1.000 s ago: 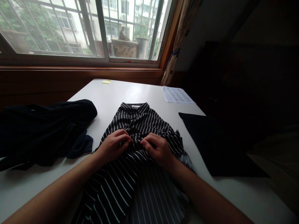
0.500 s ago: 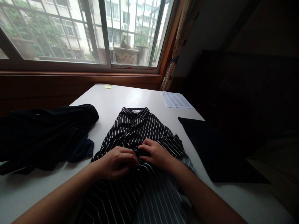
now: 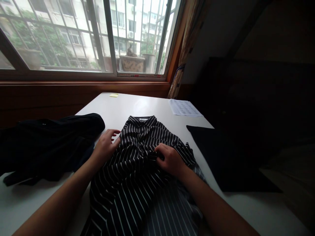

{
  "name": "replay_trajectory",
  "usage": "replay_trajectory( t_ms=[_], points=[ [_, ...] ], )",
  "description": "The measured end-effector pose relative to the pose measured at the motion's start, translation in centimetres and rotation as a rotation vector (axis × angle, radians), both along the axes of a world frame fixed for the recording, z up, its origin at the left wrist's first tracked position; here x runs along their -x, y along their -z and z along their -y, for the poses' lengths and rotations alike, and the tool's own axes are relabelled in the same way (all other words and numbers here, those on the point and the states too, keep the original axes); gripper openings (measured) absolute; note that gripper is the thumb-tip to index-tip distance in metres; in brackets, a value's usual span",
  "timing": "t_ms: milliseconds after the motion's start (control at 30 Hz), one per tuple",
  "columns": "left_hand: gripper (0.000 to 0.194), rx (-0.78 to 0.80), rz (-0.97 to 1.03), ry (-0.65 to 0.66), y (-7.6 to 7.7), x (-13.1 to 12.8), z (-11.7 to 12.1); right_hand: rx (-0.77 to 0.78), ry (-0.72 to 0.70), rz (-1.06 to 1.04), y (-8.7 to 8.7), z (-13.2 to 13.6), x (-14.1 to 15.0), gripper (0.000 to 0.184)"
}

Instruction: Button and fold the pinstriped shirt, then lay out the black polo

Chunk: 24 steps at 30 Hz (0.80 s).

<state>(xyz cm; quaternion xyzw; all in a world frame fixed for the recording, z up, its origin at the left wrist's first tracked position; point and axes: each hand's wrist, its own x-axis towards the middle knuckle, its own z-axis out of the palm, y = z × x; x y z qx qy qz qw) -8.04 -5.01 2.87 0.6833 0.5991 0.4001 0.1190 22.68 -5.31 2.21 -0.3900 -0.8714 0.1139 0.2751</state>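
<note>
Right hand (image 3: pixel 170 160) pinches striped shirt (image 3: pixel 134 186) mid-front, grip narrow; left hand (image 3: pixel 105 143) at shirt's left edge, grip wide; shirt lies rumpled on desk (image 3: pixel 145 105).

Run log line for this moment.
left hand grip: open, at shirt edge | right hand grip: closed on shirt front | shirt: on table, collar toward window

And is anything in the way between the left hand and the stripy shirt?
Nothing visible is. The left hand, fingers apart, is right at the side edge of the striped collared shirt. The dark garment lies on the hand's other side.
</note>
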Motion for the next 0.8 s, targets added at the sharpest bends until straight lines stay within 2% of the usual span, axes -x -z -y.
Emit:
replay_trajectory(
  t_ms=[133, 267, 433, 567, 800],
  points=[
    [0.04, 0.152, -0.08, -0.024, 1.0, 0.8, -0.5, -0.074, 0.012, -0.139, -0.3, -0.2, -0.1, 0.019],
    [0.044, 0.236, -0.003, 0.029, 0.9, 0.6, -0.3, -0.006, -0.039, -0.143, 0.1, -0.3, 0.0, 0.021],
    [0.046, 0.255, 0.079, 0.06, 0.7, 0.2, -0.1, 0.128, -0.09, -0.005, 0.5, -0.2, 0.0, 0.023],
    [0.043, 0.233, 0.124, 0.065, 0.6, 0.2, -0.2, 0.149, -0.18, 0.061, 0.1, -0.1, -0.2, 0.019],
    [0.035, 0.111, 0.206, -0.037, -0.7, -0.2, 0.4, 0.125, -0.28, 0.127, -0.2, 0.2, -0.2, 0.045]
  ],
)
